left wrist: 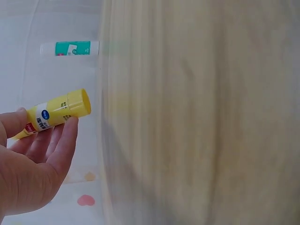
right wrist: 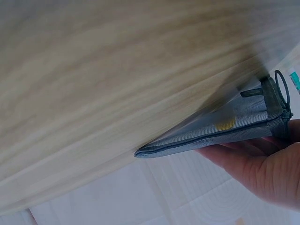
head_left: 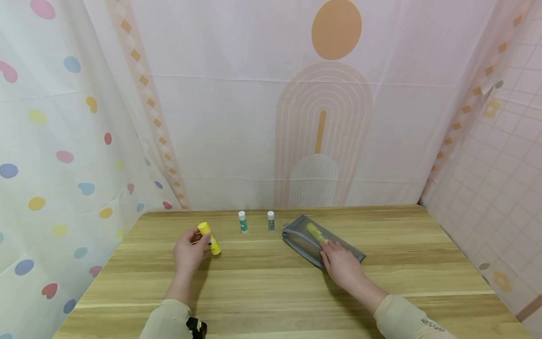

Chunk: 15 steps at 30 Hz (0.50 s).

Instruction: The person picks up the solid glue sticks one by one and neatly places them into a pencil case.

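Note:
My left hand (head_left: 189, 252) holds a yellow glue stick (head_left: 215, 247) between thumb and fingers, tilted over the left part of the table. In the left wrist view this yellow glue stick (left wrist: 56, 110) shows a white label band with a blue oval. Flat on the table, right of the middle, lies a grey mesh zip pouch (head_left: 347, 252). Another yellow stick (head_left: 314, 230) shows through its mesh, partly covered by my fingers. My right hand (head_left: 344, 267) rests on top of the pouch; the right wrist view has the hand (right wrist: 262, 164) lying along the pouch (right wrist: 211, 138).
Two smaller glue sticks with white caps stand upright near the table's back edge, a teal one (head_left: 243, 223) and a darker green one (head_left: 271, 222). The wooden table (head_left: 262, 292) meets a patterned curtain (head_left: 220, 141) behind, with more curtains at both sides.

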Each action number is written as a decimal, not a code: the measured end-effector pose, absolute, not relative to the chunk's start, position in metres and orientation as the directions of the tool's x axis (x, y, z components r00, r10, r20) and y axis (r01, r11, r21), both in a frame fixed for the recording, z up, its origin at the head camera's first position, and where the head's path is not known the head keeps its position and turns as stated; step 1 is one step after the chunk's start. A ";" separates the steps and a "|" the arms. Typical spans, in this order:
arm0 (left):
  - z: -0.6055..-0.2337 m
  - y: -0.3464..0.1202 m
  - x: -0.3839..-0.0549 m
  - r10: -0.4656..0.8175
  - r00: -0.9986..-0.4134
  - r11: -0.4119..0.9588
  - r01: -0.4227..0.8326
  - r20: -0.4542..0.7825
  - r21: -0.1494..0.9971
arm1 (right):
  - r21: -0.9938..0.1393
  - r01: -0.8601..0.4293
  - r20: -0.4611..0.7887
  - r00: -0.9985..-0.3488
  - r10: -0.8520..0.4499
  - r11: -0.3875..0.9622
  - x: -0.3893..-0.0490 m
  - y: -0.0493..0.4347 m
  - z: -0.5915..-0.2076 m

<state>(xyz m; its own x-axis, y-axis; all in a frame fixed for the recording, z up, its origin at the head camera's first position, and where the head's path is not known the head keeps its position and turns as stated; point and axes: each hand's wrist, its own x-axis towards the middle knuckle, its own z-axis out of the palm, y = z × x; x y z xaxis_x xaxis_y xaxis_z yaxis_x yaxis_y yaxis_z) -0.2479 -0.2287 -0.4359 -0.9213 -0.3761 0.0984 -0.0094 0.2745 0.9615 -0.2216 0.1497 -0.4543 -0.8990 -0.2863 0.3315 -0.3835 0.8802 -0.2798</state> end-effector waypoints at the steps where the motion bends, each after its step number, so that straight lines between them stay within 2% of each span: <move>1: -0.435 -0.228 -0.248 -0.369 -0.924 0.269 -0.006 0.098 0.963 | -0.280 -0.383 0.331 -0.899 -0.286 0.880 -0.222 0.150 -0.454; 15: -0.430 -0.207 -0.248 -0.317 -0.947 0.241 -0.021 0.058 0.970 | -0.282 -0.375 0.324 -0.904 -0.280 0.883 -0.222 0.149 -0.455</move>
